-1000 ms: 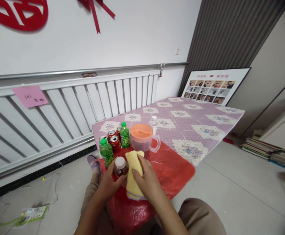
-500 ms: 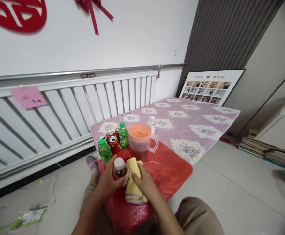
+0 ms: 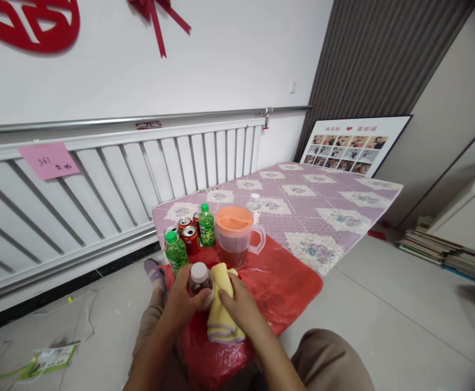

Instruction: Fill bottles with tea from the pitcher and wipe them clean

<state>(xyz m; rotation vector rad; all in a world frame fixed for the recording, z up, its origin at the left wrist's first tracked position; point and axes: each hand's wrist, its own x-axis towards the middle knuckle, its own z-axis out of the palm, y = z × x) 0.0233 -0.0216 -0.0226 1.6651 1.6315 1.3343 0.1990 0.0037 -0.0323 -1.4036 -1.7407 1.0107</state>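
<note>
My left hand (image 3: 183, 296) is wrapped round a clear bottle (image 3: 200, 279) with a pale cap and dark liquid inside. Beside it, my right hand (image 3: 239, 298) grips a folded yellow cloth (image 3: 222, 317) with a purple edge, close against the bottle's right side. Just beyond both hands stands a clear pitcher (image 3: 232, 244) with an orange lid, partly filled with brown liquid. A green-capped bottle (image 3: 175, 252) is near my left fingers. The red plastic sheet (image 3: 278, 288) lies under these things.
Several drink cans (image 3: 191, 239) and a second green bottle (image 3: 207, 225) cluster at the left. A white-capped bottle (image 3: 254, 206) stands behind the pitcher. The patterned tablecloth (image 3: 319, 217) reaches back to a photo board (image 3: 355, 146). A radiator (image 3: 119, 184) runs along the wall; a power strip (image 3: 52, 360) lies on the floor.
The yellow cloth has shifted very slightly in my right hand, its lower end a little nearer me. Both hands keep their holds, and the other things stay in place.
</note>
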